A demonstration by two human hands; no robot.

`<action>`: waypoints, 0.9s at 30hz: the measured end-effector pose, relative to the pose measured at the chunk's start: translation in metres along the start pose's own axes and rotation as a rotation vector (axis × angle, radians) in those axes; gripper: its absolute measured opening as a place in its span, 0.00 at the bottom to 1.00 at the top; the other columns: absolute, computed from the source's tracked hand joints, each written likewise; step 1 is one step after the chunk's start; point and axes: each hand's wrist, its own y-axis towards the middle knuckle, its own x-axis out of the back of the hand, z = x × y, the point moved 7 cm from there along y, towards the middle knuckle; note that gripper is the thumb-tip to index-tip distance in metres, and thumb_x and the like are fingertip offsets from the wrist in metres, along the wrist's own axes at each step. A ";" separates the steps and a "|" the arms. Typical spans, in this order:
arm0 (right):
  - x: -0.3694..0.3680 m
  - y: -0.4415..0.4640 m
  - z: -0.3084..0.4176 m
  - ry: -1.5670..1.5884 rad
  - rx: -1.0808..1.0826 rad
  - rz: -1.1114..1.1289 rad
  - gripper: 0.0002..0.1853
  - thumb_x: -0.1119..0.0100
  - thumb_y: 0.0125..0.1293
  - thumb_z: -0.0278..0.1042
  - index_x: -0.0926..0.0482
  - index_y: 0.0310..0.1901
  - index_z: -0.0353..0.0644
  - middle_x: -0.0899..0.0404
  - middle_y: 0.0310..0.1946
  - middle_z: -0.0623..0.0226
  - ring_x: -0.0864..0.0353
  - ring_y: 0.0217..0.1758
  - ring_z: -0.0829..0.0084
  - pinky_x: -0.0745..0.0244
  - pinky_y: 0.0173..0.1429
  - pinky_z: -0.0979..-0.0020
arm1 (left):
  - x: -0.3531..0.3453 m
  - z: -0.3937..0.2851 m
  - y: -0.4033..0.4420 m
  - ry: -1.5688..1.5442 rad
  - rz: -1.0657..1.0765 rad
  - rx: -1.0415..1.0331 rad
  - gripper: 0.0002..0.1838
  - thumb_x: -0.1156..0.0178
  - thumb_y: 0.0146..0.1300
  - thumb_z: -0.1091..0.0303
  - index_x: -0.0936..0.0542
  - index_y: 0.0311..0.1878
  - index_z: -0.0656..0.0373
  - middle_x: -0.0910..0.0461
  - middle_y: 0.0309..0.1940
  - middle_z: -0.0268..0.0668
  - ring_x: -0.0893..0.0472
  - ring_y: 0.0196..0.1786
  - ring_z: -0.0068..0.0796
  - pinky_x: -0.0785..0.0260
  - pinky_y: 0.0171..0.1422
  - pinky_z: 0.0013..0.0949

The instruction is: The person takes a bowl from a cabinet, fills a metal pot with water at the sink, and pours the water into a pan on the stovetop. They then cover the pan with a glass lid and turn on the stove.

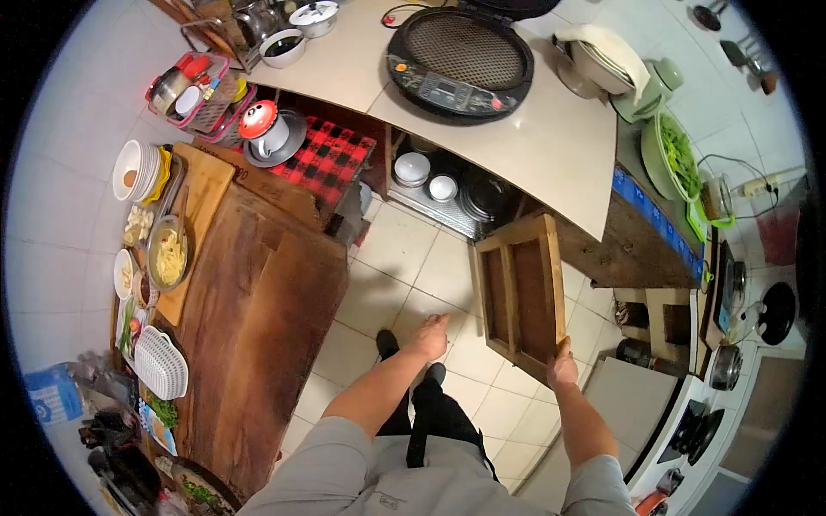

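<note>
griddle [465, 56] on counter [508, 146] | bowls [412, 168] in cupboard [422, 207] | door [533, 297] right of table [258, 327]

I can't read any wording from here. The print on the black griddle [465, 53]'s control panel [440, 89], far side, is too small; marks on the blue strip [656, 219], right, and grey shirt [430, 482], near, are blurred.

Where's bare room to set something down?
Free: table right of cutting board and basket; counter from griddle to near right corner. Crowded: the table's left side, with bowls and greens. The panel in the right hand crowds the counter's front.
</note>
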 end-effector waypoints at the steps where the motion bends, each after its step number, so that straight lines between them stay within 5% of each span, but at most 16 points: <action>1: 0.005 -0.001 0.006 -0.007 -0.030 0.001 0.39 0.51 0.62 0.32 0.61 0.71 0.45 0.34 0.58 0.46 0.26 0.53 0.49 0.29 0.56 0.58 | 0.005 0.007 0.000 -0.006 -0.008 0.006 0.30 0.51 0.60 0.69 0.42 0.68 0.57 0.41 0.67 0.49 0.40 0.69 0.45 0.46 0.71 0.40; 6: 0.055 -0.010 0.068 -0.115 0.221 -0.392 0.40 0.43 0.57 0.28 0.53 0.69 0.40 0.47 0.66 0.52 0.36 0.62 0.50 0.37 0.65 0.59 | 0.029 0.036 0.002 -0.092 0.024 0.079 0.30 0.51 0.59 0.68 0.39 0.67 0.57 0.38 0.65 0.49 0.37 0.67 0.46 0.43 0.69 0.40; 12: 0.061 0.022 0.179 0.089 0.665 -0.439 0.26 0.44 0.56 0.25 0.33 0.59 0.35 0.36 0.60 0.49 0.36 0.61 0.48 0.38 0.65 0.58 | 0.048 0.061 0.013 -0.112 -0.108 0.129 0.27 0.50 0.60 0.72 0.37 0.65 0.58 0.36 0.63 0.41 0.35 0.65 0.43 0.39 0.66 0.42; 16: 0.056 0.067 0.255 0.221 0.588 -0.256 0.17 0.46 0.60 0.29 0.28 0.51 0.32 0.25 0.47 0.47 0.26 0.51 0.49 0.29 0.56 0.59 | 0.064 0.080 0.037 -0.142 -0.148 0.199 0.27 0.48 0.61 0.69 0.37 0.65 0.54 0.37 0.64 0.44 0.36 0.66 0.43 0.40 0.68 0.43; 18: 0.017 0.126 0.281 0.205 0.717 -0.254 0.15 0.46 0.60 0.30 0.26 0.47 0.30 0.23 0.42 0.45 0.23 0.45 0.47 0.26 0.49 0.57 | 0.066 0.101 0.076 -0.130 -0.437 0.037 0.25 0.47 0.58 0.69 0.32 0.61 0.60 0.30 0.56 0.52 0.30 0.59 0.50 0.37 0.63 0.44; 21: -0.028 0.200 0.319 0.114 0.475 -0.035 0.15 0.46 0.58 0.38 0.23 0.41 0.34 0.21 0.40 0.45 0.22 0.44 0.48 0.26 0.51 0.56 | 0.072 0.115 0.142 -0.224 -0.568 -0.024 0.19 0.45 0.58 0.69 0.26 0.54 0.63 0.27 0.52 0.52 0.28 0.55 0.51 0.35 0.60 0.43; 27: -0.114 0.316 0.382 0.438 0.666 -0.206 0.10 0.45 0.59 0.36 0.21 0.31 0.37 0.19 0.31 0.51 0.18 0.35 0.54 0.23 0.41 0.63 | 0.066 0.131 0.275 -0.294 -0.763 -0.137 0.14 0.42 0.56 0.71 0.24 0.45 0.63 0.23 0.41 0.49 0.23 0.45 0.49 0.30 0.51 0.42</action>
